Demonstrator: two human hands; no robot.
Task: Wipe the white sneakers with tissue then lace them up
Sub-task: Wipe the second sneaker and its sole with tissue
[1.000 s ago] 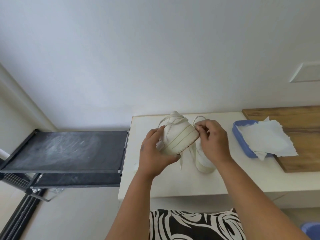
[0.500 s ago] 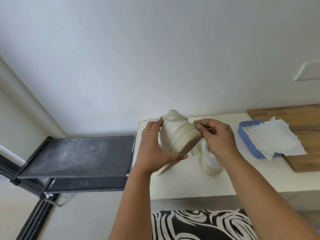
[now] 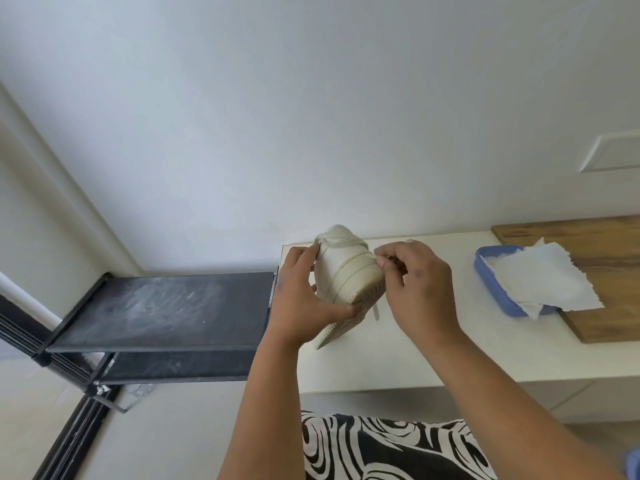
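Head view: your left hand [image 3: 304,299] grips the sneaker [image 3: 349,271] held between both hands, sole tilted toward you; your right hand [image 3: 420,285] pinches its lace [image 3: 375,311] just beside it.

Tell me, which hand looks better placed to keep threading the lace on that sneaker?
The right hand, probably: its fingers pinch at the lace beside the sneaker, while the left hand grips the shoe, holding it up.
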